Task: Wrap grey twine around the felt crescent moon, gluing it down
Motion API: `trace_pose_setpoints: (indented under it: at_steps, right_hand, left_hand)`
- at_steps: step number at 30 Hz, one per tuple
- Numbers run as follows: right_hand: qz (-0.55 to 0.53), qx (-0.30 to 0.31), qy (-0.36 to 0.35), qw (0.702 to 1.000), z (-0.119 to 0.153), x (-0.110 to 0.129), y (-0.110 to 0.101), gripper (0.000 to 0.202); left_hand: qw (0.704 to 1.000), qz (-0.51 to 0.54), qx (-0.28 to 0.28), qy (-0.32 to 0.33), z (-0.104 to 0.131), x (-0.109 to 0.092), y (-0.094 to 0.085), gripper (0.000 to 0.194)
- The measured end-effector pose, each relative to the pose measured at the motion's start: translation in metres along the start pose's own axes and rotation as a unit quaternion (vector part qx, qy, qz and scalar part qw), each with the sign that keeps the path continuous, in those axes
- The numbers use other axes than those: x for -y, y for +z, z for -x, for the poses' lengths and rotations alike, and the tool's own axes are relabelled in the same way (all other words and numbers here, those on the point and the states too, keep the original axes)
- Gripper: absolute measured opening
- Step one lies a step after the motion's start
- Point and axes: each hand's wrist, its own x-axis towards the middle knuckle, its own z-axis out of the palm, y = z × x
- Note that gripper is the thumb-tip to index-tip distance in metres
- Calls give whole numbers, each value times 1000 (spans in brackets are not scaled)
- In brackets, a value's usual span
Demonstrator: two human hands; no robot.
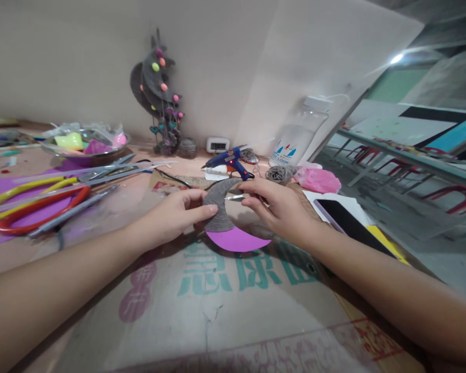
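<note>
My left hand (pixel 182 212) grips a crescent shape wound in grey yarn (pixel 217 207), thumb on its front face. The crescent's lower part is uncovered and shows bright purple (pixel 238 241). In the pinch of my right hand (pixel 281 204) is a thin, pale, pointed tool (pixel 235 197), its tip at the crescent's inner edge; its exact kind is too small to make out. Just beyond the hands, a blue glue gun (pixel 233 161) stands with a red light lit. A sheet of printed cardboard (pixel 233 321) lies beneath both hands.
Scissors with yellow handles (pixel 31 194) and scissors with red handles (pixel 42 212) lie at left near a metal bowl (pixel 85 153). At right are a grey yarn ball (pixel 280 173), a water bottle (pixel 301 132) and a phone (pixel 353 228). A crescent ornament (pixel 157 88) hangs behind.
</note>
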Motion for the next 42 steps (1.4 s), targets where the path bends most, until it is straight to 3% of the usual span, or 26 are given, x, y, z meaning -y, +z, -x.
trace_pose_setpoints:
  at_steps: [10, 19, 28, 42]
  right_hand:
    - [120, -33, -58, 991, 4, 4, 2, 25]
    - [113, -66, -76, 988, 7, -3, 10, 25]
    - [80, -60, -71, 992, 8, -4, 10, 24]
    - [55, -49, -36, 997, 8, -2, 11, 25]
  left_hand:
    - [996, -56, -63, -6, 0, -4, 4, 20]
    - [997, -52, -61, -8, 1, -5, 4, 22]
    - [999, 24, -25, 5, 0, 1, 1, 23]
    - [1000, 19, -10, 0, 2, -1, 0, 24]
